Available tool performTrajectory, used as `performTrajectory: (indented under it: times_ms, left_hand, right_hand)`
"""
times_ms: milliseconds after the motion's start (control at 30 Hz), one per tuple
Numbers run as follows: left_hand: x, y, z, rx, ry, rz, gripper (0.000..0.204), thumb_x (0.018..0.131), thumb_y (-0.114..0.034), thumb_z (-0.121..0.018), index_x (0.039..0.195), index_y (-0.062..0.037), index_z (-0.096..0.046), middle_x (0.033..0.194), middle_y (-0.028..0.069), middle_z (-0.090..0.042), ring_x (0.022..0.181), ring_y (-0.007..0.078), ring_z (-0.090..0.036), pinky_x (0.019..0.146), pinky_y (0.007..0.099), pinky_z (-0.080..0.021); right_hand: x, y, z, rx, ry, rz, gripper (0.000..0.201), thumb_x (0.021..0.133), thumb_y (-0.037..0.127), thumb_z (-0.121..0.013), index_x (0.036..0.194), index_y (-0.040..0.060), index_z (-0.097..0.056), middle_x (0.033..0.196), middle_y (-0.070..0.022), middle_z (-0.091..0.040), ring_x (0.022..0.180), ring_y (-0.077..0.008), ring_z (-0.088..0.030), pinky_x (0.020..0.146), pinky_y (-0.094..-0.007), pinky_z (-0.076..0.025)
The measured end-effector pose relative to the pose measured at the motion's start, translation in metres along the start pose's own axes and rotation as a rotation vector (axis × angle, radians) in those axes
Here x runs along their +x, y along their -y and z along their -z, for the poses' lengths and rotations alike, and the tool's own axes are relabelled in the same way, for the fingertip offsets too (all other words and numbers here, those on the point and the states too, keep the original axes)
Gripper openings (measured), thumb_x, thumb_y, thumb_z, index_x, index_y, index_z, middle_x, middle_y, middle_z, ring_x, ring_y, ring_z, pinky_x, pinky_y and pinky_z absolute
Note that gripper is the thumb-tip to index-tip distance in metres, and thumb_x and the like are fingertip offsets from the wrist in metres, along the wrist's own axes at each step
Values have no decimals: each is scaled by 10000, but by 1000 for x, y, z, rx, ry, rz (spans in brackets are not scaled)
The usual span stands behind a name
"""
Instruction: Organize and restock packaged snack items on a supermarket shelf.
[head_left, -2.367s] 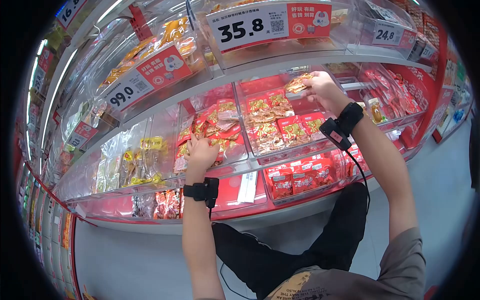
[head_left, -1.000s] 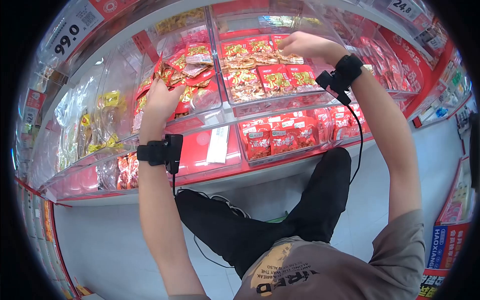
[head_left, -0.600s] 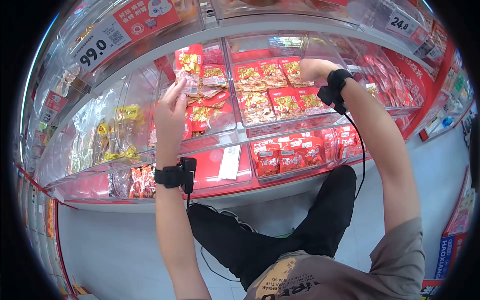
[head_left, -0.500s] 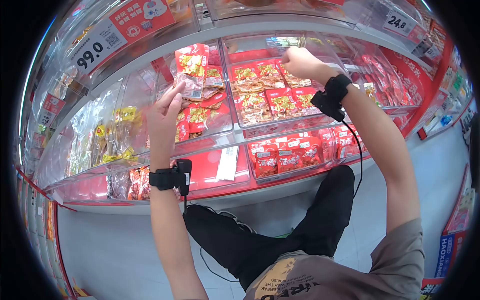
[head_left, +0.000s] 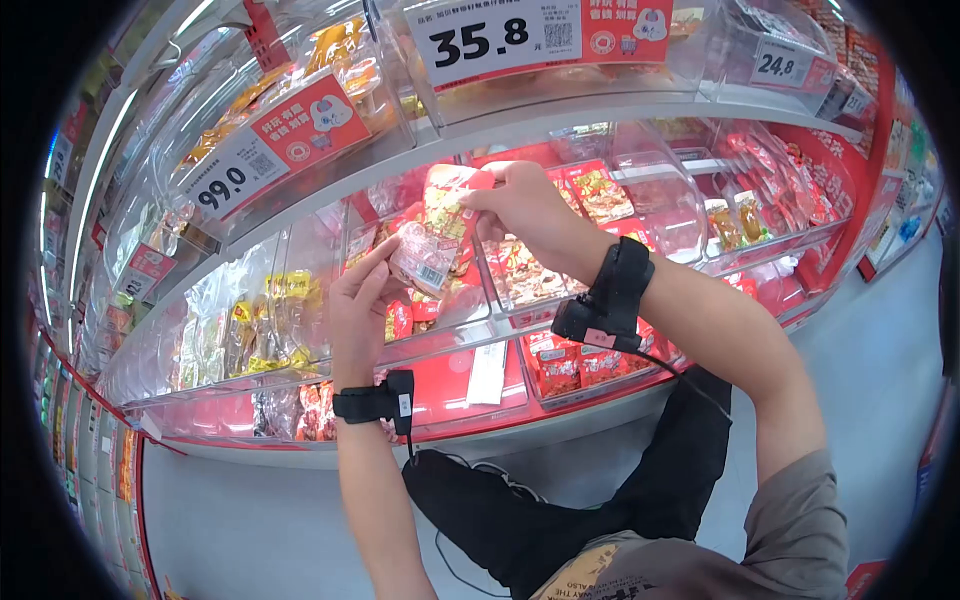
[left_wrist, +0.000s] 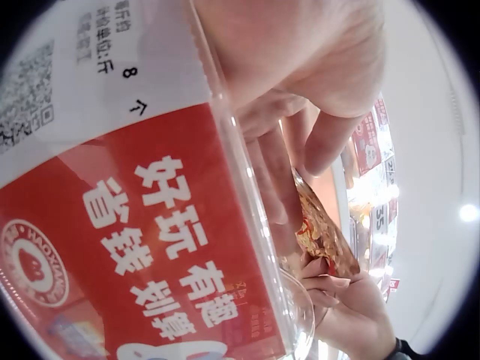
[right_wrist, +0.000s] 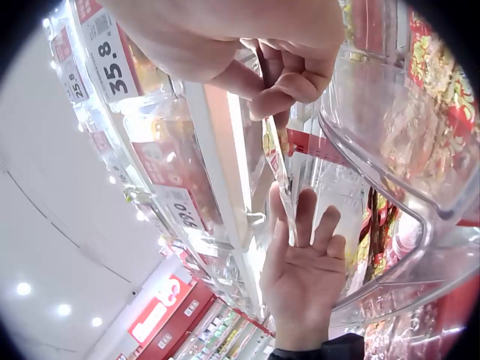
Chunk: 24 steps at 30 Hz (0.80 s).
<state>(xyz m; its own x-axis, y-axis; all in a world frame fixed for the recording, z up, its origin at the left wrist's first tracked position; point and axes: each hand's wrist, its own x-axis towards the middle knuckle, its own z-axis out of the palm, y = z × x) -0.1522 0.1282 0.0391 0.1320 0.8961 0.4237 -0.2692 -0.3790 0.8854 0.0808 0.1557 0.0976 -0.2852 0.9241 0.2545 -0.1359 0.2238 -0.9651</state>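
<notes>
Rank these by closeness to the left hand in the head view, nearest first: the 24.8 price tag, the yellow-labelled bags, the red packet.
1. Red packet: at the fingertips of the left hand, pinched by the right hand.
2. Yellow-labelled bags: in the tray just left of it.
3. 24.8 price tag: far off, upper right.

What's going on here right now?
A person has one red snack packet between both hands, above a clear plastic bin. The right hand pinches its upper end, while the left hand pinches the lower end near the barcode. More red packets lie in the bin below.
</notes>
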Motion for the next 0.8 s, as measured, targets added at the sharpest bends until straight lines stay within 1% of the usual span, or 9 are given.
performTrajectory:
  times_ms: [100, 200, 300, 433, 600, 633, 667, 733, 800]
  left_hand:
    - [2, -3, -5, 106, -26, 9, 333, 893, -83, -505, 1189, 62, -552, 1001, 136, -656, 884, 163, -648, 720, 255, -492]
    - [7, 5, -4, 373, -48, 39, 294, 856, -96, -544, 1103, 49, -611, 962, 113, -668, 896, 173, -639, 790, 278, -476]
    - [11, 11, -11, 616, 3, 65, 225, 828, -107, -577, 969, 47, -661, 912, 104, -676, 861, 150, -627, 799, 272, -469]
    - [14, 18, -7, 705, 33, 115, 208, 847, -102, -567, 964, 42, -659, 906, 74, -667, 872, 117, -600, 788, 252, -452]
    - [15, 20, 0, 728, -26, 110, 195, 843, -105, -573, 919, 53, -658, 878, 74, -666, 835, 120, -600, 775, 256, -454]
    - [15, 21, 1, 728, -24, 91, 197, 840, -107, -576, 910, 59, -655, 882, 80, -668, 831, 123, -602, 774, 257, -455]
    - [15, 23, 2, 725, -30, 93, 195, 839, -104, -576, 908, 60, -655, 881, 81, -668, 831, 124, -602, 773, 256, -455]
    - [15, 26, 4, 716, -48, 99, 190, 837, -99, -577, 904, 62, -654, 880, 84, -668, 830, 124, -602, 772, 253, -456]
    - [15, 23, 4, 718, -49, 98, 183, 837, -91, -576, 903, 62, -652, 882, 83, -668, 822, 121, -604, 752, 246, -455]
  right_hand:
    - [0, 0, 25, 291, -155, 3, 69, 819, -1, -552, 781, 26, -501, 656, -13, -497, 500, -63, -422, 480, -223, -377]
    - [13, -12, 79, 440, -89, -39, 88, 792, 18, -553, 864, -33, -549, 717, -73, -562, 559, -135, -557, 464, -263, -407]
    - [4, -1, 89, -205, -302, -7, 182, 780, 76, -587, 909, -53, -583, 743, -106, -590, 587, -177, -586, 517, -303, -460]
    - [12, -11, 99, -1143, -167, 396, 314, 731, 190, -661, 889, -77, -609, 836, -254, -622, 749, -342, -635, 683, -371, -526]
    - [26, -10, 46, -1348, -7, -125, 263, 724, 104, -628, 887, -100, -605, 933, -303, -613, 932, -397, -617, 785, -431, -524]
    - [32, -24, 43, -1331, 25, -66, 241, 729, 60, -593, 891, -119, -594, 913, -315, -610, 926, -407, -615, 774, -439, -526]
    - [33, -29, 36, -1362, 90, -39, 233, 756, 55, -553, 895, -128, -590, 875, -311, -624, 838, -379, -653, 720, -414, -549]
    - [28, -9, 18, -997, 239, -472, 233, 770, 54, -512, 889, -126, -600, 833, -295, -637, 721, -333, -680, 638, -381, -566]
    - [34, -13, 19, -972, 221, -514, 244, 775, 57, -490, 889, -125, -605, 813, -271, -646, 667, -305, -682, 598, -369, -567]
